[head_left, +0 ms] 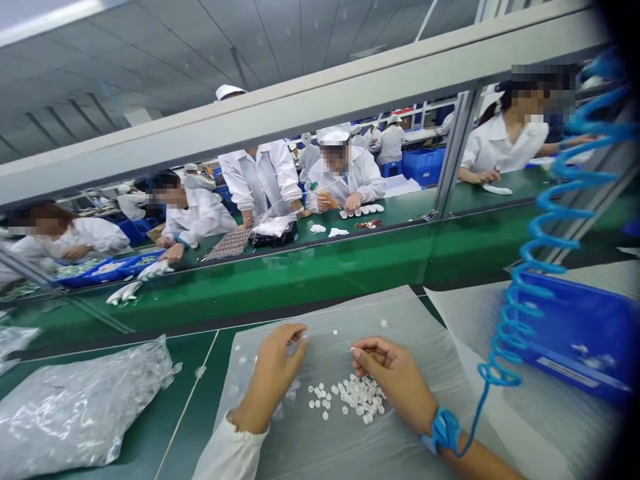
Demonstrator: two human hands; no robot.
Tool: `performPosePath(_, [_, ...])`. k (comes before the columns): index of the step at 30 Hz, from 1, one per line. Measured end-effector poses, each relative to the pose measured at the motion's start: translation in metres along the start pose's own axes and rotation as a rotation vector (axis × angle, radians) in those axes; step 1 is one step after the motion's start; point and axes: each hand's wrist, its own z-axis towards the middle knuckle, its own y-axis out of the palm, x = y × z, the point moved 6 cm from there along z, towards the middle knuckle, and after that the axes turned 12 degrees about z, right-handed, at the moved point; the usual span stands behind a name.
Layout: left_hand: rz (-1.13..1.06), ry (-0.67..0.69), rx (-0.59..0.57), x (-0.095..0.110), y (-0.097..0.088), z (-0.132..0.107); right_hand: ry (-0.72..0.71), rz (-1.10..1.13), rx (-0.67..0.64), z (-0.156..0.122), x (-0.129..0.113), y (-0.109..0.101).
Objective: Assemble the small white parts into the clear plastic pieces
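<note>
A pile of small white round discs (pixel 361 397) lies on a translucent foam sheet (pixel 320 447), with several loose discs (pixel 320 395) just left of it. Above the pile, my right hand (pixel 387 363) has thumb and forefinger pinched together. A bit of white, apparently one small disc (pixel 353 349), shows at their tips. My left hand (pixel 280 357) hovers over the sheet's left half, its fingers curved and its thumb apart from the forefinger. Nothing shows between them. Some small clear pieces (pixel 291 390) lie beside that wrist. A blue wrist strap (pixel 445 430) circles my right wrist.
A coiled blue cord (pixel 530 267) hangs at right, joined to the strap. Behind it stands a blue bin (pixel 575 333) with small pieces inside. A large clear plastic bag (pixel 75 407) lies left on the green bench (pixel 185 387). Several co-workers sit across a metal-framed conveyor line (pixel 325 280).
</note>
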Motion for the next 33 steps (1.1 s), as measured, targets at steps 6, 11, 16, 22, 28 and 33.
performPosePath(6, [-1.123, -0.170, -0.292, 0.028, 0.032, -0.024, -0.346, -0.280, -0.062, -0.016, -0.026, 0.007])
performPosePath(11, [-1.274, -0.146, -0.438, 0.035, 0.047, -0.030, -0.626, -0.522, -0.226, -0.029, -0.051, 0.016])
performPosePath(16, [-1.327, -0.137, -0.499, 0.036, 0.052, -0.033, -0.690, -0.515, -0.279, -0.034, -0.055, 0.020])
performPosePath(22, [-1.253, -0.114, -0.302, 0.033, 0.053, -0.030, -0.638, -0.489, -0.217, -0.035, -0.055, 0.019])
performPosePath(28, [-1.148, 0.040, -0.138, 0.036, 0.046, -0.029, -0.622, -0.480, -0.231, -0.039, -0.052, 0.021])
performPosePath(33, [-1.129, 0.113, -0.121, 0.039, 0.045, -0.027, -0.619, -0.461, -0.222, -0.039, -0.049, 0.020])
